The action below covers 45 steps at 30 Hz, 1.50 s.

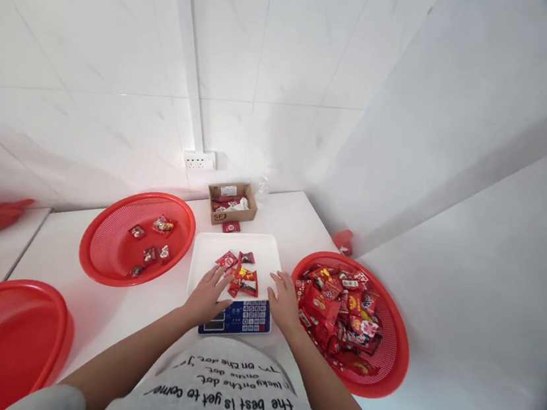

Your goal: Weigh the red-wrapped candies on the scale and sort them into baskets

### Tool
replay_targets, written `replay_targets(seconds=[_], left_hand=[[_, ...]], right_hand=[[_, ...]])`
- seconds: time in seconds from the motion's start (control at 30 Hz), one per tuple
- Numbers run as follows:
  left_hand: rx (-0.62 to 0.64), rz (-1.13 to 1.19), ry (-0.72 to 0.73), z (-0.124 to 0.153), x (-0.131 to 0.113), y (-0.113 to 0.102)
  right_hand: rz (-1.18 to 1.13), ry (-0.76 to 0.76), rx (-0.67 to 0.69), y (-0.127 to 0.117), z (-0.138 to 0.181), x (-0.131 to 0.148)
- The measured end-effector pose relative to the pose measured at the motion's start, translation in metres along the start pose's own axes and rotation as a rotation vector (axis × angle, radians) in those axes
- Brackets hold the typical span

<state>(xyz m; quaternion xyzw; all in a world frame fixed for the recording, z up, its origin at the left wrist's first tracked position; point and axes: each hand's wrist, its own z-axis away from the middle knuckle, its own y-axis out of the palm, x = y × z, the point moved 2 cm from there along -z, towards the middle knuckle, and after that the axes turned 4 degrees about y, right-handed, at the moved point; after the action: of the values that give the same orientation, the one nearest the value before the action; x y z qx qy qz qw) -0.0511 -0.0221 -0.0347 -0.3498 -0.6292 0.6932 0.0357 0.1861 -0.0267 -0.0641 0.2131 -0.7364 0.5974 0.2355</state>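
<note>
A few red packets (247,286) are lying in a loose cluster on the white tray (207,243) of a scale (231,325), toward its near half. The nearest are overlapping, their long axes running roughly left to right; the small far one is also lying crosswise, while the squarish one at the left is sitting skewed. Both forearms are reaching in from the near side, slanting inward, palms facing down. The left hand (209,295) is spreading its fingers wide, the tips pointing far and right over the cluster's left edge; whether they are touching a packet, I cannot tell. The right hand (284,301) is resting open and loosely fanned at the tray's right edge, fingers pointing far and left, gripping nothing visible. To its right, a red basket (396,363) is holding many packets; far left, another basket (93,229) is holding a few. Beyond the tray, a box (235,215) is standing.
</note>
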Motion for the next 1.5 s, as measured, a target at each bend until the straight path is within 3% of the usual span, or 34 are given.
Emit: replay_targets(seconds=[0.2, 0.3, 0.47, 0.57, 0.7, 0.8, 0.9, 1.17, 1.3, 1.5], left_hand=[[0.159, -0.095, -0.024, -0.035, 0.004, 0.01], [0.146, -0.138, -0.068, -0.036, 0.006, 0.017], [0.055, -0.191, -0.134, -0.03, 0.002, 0.025], [0.036, -0.196, -0.019, -0.039, -0.009, 0.02], [0.114, -0.202, 0.123, -0.064, -0.02, 0.012], [0.209, -0.186, 0.067, -0.079, -0.018, 0.013], [0.182, -0.163, -0.066, -0.083, -0.01, 0.014], [-0.057, 0.147, -0.323, -0.074, 0.017, -0.021], [-0.006, 0.101, -0.399, -0.051, 0.029, -0.031], [0.048, 0.08, -0.434, -0.015, 0.021, -0.017]], right_hand=[[0.174, 0.086, -0.04, -0.016, 0.031, -0.042], [0.163, 0.127, -0.042, -0.014, 0.042, -0.055], [0.109, 0.156, -0.038, -0.008, 0.047, -0.056], [0.087, 0.148, -0.038, -0.009, 0.046, -0.053], [0.078, 0.141, -0.029, -0.011, 0.045, -0.053], [0.086, 0.149, -0.006, -0.011, 0.045, -0.054], [0.095, 0.157, 0.003, -0.011, 0.046, -0.053], [0.079, 0.139, -0.012, -0.011, 0.045, -0.054], [0.063, 0.156, -0.016, -0.01, 0.045, -0.055], [0.062, 0.181, 0.013, -0.011, 0.045, -0.053]])
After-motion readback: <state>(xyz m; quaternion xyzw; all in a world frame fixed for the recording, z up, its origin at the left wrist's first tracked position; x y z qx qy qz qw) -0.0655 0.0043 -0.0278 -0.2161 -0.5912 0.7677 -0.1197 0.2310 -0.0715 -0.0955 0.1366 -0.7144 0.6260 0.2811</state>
